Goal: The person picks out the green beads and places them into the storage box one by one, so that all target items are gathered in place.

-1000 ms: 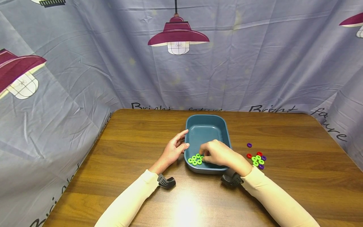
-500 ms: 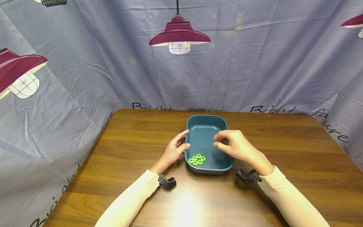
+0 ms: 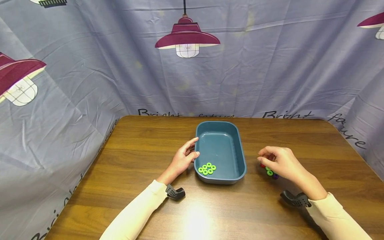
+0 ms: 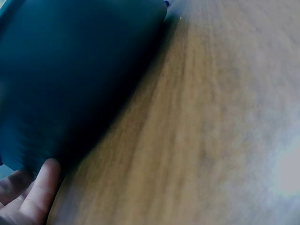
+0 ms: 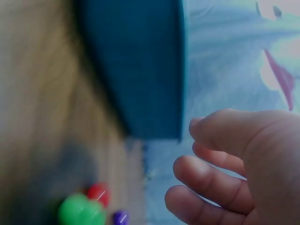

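On the table (image 3: 150,140), a blue tray (image 3: 220,181) is standing between the hands. The left hand (image 3: 181,157) is gripping its left rim beside six green rings (image 3: 209,166); the right hand (image 3: 281,162), loosely curved and holding nothing, is hovering over coloured rings (image 3: 268,170).

We wear: two long sleeves (image 3: 135,211), plain cream; two wrist mounts (image 3: 175,192), dark grey to black, curved, dotted with small holes

Tray (image 3: 218,150) accessible from above; right wall (image 3: 240,150) blocks low path from right hand (image 3: 280,161); left hand (image 3: 182,158) at left rim (image 3: 195,146).
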